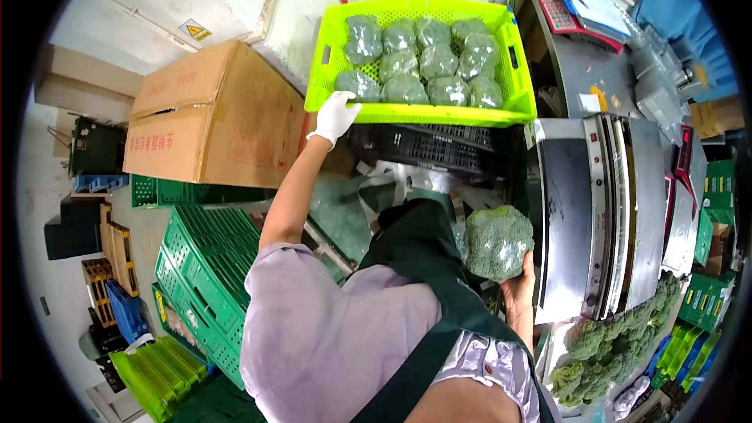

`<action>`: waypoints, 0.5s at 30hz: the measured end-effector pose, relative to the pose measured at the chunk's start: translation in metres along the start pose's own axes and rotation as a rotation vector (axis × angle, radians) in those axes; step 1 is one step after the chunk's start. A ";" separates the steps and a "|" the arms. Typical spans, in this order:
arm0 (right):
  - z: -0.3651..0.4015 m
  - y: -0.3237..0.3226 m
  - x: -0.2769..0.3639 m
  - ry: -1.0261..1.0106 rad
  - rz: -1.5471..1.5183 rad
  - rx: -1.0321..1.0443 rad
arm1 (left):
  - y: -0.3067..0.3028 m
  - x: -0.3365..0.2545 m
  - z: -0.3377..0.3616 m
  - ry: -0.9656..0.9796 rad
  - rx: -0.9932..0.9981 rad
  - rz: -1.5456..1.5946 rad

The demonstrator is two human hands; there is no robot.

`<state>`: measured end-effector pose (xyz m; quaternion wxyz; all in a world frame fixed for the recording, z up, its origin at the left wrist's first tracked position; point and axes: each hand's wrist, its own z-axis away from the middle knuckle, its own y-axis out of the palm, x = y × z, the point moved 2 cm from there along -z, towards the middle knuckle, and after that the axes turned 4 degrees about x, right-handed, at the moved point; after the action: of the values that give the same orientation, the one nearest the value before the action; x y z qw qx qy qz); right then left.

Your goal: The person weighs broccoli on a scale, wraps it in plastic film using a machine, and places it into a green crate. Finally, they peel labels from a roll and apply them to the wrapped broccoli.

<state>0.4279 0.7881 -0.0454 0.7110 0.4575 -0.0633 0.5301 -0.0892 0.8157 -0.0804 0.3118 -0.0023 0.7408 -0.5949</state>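
In the head view, a bright yellow-green plastic crate point(423, 115) holds several heads of broccoli point(438, 61) wrapped in clear film. My left hand point(337, 117), in a white glove, grips the crate's near left rim, its fingertips close to a wrapped head. Low on the right, my right hand point(519, 288) supports a large film-wrapped broccoli head point(499, 243) from beneath and the side; part of its fingers is hidden behind the head. Under the yellow-green crate is a black crate point(427, 147).
A steel wrapping machine point(564, 219) stands at my right, with unwrapped broccoli point(619, 345) below it. A big cardboard box point(211, 117) and stacked green crates point(204, 282) are on the left. Scales with a clipboard point(591, 6) sit at the back right.
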 end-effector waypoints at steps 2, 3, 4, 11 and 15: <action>-0.007 0.006 0.000 -0.017 0.047 0.025 | -0.001 0.011 -0.020 0.009 0.075 -0.090; -0.012 0.012 0.001 -0.027 0.047 0.033 | 0.002 0.017 -0.028 -0.005 0.092 -0.104; -0.018 0.020 0.001 -0.034 0.046 0.037 | 0.000 0.020 -0.038 -0.011 0.190 -0.121; -0.097 0.112 0.000 -0.061 0.105 0.120 | 0.021 0.054 -0.092 0.079 0.487 -0.430; -0.153 0.192 -0.009 -0.013 0.100 0.098 | 0.013 0.061 -0.111 0.169 0.528 -0.403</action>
<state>0.2080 0.8959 -0.0266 0.6598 0.4917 -0.0648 0.5646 -0.1851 0.8943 -0.1085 0.1154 -0.0184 0.5690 -0.8140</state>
